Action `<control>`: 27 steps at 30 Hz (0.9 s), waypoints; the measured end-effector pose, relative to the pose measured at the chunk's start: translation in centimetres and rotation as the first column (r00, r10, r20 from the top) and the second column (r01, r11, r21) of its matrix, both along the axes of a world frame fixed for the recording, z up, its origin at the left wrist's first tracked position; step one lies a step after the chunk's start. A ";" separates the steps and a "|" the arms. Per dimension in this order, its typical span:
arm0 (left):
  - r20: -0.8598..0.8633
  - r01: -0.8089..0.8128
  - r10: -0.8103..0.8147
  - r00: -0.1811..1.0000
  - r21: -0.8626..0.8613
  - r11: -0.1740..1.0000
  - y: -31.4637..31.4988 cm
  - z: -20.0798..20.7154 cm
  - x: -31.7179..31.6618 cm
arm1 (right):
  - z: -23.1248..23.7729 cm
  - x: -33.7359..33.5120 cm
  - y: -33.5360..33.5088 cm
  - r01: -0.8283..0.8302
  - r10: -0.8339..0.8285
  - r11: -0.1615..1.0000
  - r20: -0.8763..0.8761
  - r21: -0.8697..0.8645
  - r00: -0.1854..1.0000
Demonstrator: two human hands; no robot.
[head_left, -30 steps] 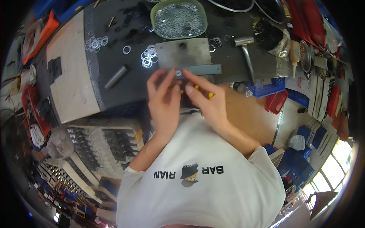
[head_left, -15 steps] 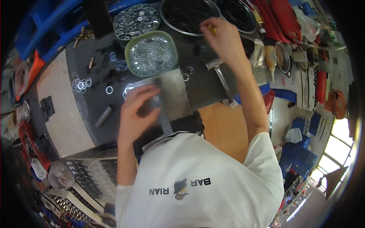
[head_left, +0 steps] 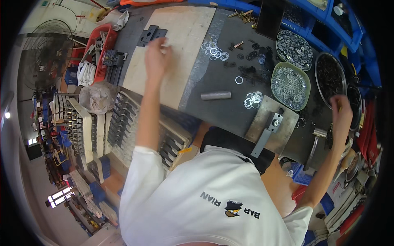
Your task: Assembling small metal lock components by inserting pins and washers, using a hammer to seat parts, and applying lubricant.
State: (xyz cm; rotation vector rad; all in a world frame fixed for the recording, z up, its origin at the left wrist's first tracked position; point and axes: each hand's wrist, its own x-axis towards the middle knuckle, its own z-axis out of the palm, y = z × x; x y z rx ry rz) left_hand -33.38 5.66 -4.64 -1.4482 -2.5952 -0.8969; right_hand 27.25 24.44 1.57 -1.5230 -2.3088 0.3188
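My left hand [head_left: 156, 61] is over the pale board at the left, beside the dark metal blocks [head_left: 152, 36]. Its fingers are loosely bent and apart, with nothing seen in them. My right hand [head_left: 342, 112] is at the near rim of a round metal bowl [head_left: 317, 78] of dark small parts, fingertips pinched together; what they hold is too small to make out. Between the hands, a grey metal bar [head_left: 261, 142] with a block and a round fitting at its far end [head_left: 275, 122] rests on a steel plate [head_left: 253, 127], untouched.
A green tub [head_left: 308, 91] of small shiny parts and a tray of nuts [head_left: 294, 49] stand beyond the plate. White rings [head_left: 253, 99], a metal cylinder [head_left: 216, 95] and a hammer [head_left: 315, 143] lie on the dark bench. A red basket [head_left: 103, 53] stands far left.
My view has turned left. My left hand has moved from above the metal bar to the dark blocks on the pale board. My right hand stays near the bowls, still pinched.
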 end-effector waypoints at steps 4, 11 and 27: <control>-0.309 -0.180 0.171 0.935 0.000 0.984 1.0 -1.1 -11.1 | 0.8 -0.8 -10.1 -0.314 0.328 0.925 0.033 -0.216 0.944; -0.325 -0.150 0.065 0.943 -0.243 0.958 2.2 -3.4 -17.6 | -1.0 -0.4 -16.5 -0.114 0.086 0.976 -0.153 -0.185 0.984; 0.763 0.046 -0.479 -0.435 0.550 0.834 -8.3 4.7 18.8 | -5.5 -0.1 -18.2 -0.390 -0.132 0.915 -0.990 -0.106 -0.041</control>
